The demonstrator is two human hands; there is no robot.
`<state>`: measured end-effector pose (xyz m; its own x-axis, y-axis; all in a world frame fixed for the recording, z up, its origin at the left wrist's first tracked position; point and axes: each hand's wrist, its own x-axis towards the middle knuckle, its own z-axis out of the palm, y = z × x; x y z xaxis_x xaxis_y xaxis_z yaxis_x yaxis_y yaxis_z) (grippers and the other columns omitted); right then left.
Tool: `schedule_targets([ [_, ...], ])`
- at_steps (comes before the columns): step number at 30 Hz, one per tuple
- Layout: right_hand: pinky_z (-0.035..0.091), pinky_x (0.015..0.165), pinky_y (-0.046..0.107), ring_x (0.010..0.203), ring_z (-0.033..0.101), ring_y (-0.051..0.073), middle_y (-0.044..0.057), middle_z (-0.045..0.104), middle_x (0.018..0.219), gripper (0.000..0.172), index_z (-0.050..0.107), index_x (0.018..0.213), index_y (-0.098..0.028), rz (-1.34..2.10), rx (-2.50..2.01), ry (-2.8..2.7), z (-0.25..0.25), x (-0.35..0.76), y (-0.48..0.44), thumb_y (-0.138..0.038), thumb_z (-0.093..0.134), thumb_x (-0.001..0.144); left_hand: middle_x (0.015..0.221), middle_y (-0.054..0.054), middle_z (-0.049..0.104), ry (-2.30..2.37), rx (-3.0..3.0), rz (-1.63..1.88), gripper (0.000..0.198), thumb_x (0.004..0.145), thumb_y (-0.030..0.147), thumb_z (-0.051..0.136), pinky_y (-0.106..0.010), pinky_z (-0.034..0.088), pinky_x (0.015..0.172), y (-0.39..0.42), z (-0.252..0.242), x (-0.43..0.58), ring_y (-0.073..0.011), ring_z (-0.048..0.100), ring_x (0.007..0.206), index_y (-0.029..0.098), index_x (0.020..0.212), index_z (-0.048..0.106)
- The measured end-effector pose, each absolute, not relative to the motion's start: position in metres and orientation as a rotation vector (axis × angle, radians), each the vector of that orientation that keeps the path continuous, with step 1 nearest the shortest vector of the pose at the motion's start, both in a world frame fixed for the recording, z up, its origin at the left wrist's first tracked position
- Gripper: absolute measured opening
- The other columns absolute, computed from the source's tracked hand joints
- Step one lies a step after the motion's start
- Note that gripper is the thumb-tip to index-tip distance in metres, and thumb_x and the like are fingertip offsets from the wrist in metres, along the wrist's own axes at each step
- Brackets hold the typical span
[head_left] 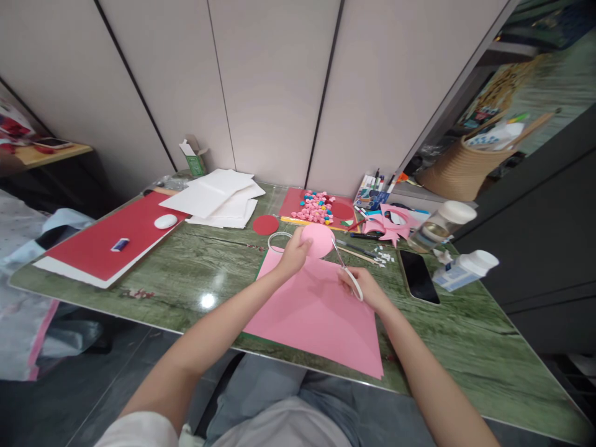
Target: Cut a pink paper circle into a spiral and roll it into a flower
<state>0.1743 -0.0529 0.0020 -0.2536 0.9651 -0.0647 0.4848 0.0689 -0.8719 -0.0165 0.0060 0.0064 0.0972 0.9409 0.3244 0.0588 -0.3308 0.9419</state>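
My left hand (294,254) is closed on a pink paper circle (319,239), holding it up above the table. My right hand (362,287) grips white-handled scissors (345,270), whose blades point up toward the right edge of the circle. Under both hands lies a large pink paper sheet (316,313) on the green marble-patterned table (195,273). A roll of clear tape (278,239) sits just left of my left hand, and a red paper circle (266,225) lies beyond it.
A red board (102,242) with a white oval object lies at left, white sheets (218,195) behind it. At the back are small pink and blue pieces (316,208), pens (372,189), pink cut-outs (391,223). A black phone (418,276), jar (440,226) and white bottle (463,270) stand right.
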Motion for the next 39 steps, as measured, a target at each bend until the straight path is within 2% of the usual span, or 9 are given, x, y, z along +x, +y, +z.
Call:
schedule_targets([
  [9, 0.028, 0.043, 0.021, 0.042, 0.04, 0.009, -0.002, 0.044, 0.044, 0.043, 0.053, 0.059, -0.014, 1.143, -1.427, -1.778, 0.002, 0.173, -0.053, -0.052, 0.041, 0.077, 0.1, -0.006, 0.054, 0.984, 1.643, 1.27, 0.029, 0.077, 0.024, 0.043, -0.03, 0.037, 0.082, 0.006, 0.007, -0.017, -0.0175, 0.049, 0.092, 0.015, 0.104, 0.049],
  [19, 0.029, 0.045, 0.022, 0.043, 0.038, 0.009, -0.002, 0.043, 0.044, 0.044, 0.048, 0.056, -0.016, 1.088, -1.443, -1.839, 0.0, 0.177, -0.051, -0.053, 0.04, 0.077, 0.098, -0.006, 0.054, 1.015, 1.62, 1.31, 0.03, 0.076, 0.024, 0.044, -0.028, 0.036, 0.084, 0.008, 0.009, -0.019, -0.0165, 0.048, 0.093, 0.014, 0.104, 0.047],
  [29, 0.028, 0.045, 0.022, 0.044, 0.038, 0.009, -0.002, 0.043, 0.044, 0.042, 0.05, 0.056, -0.015, 1.092, -1.426, -1.864, 0.003, 0.177, -0.053, -0.051, 0.041, 0.077, 0.094, -0.005, 0.053, 1.036, 1.509, 1.388, 0.023, 0.076, 0.027, 0.045, -0.026, 0.038, 0.079, 0.006, 0.013, -0.018, -0.0147, 0.048, 0.088, 0.014, 0.095, 0.049],
  [32, 0.027, 0.043, 0.022, 0.042, 0.038, 0.009, -0.002, 0.043, 0.044, 0.043, 0.05, 0.057, -0.015, 1.098, -1.433, -1.822, 0.003, 0.177, -0.053, -0.052, 0.041, 0.077, 0.098, -0.006, 0.053, 0.986, 1.36, 1.369, 0.027, 0.075, 0.032, 0.047, -0.024, 0.041, 0.069, 0.005, 0.011, -0.014, -0.0137, 0.049, 0.084, 0.014, 0.097, 0.048],
  [35, 0.027, 0.043, 0.022, 0.041, 0.037, 0.008, -0.002, 0.043, 0.043, 0.043, 0.05, 0.056, -0.015, 1.083, -1.435, -1.775, 0.004, 0.177, -0.053, -0.052, 0.041, 0.077, 0.095, -0.008, 0.054, 0.885, 1.232, 1.256, 0.037, 0.071, 0.034, 0.052, -0.02, 0.039, 0.054, 0.003, 0.008, -0.01, -0.01, 0.05, 0.067, 0.014, 0.102, 0.045],
  [39, 0.027, 0.043, 0.021, 0.041, 0.037, 0.008, -0.003, 0.043, 0.042, 0.044, 0.049, 0.055, -0.015, 1.065, -1.44, -1.776, 0.004, 0.177, -0.052, -0.052, 0.042, 0.076, 0.088, -0.006, 0.055, 0.849, 1.253, 1.193, 0.041, 0.068, 0.03, 0.057, -0.019, 0.037, 0.05, -0.001, 0.01, -0.007, -0.0069, 0.049, 0.058, 0.013, 0.103, 0.045],
])
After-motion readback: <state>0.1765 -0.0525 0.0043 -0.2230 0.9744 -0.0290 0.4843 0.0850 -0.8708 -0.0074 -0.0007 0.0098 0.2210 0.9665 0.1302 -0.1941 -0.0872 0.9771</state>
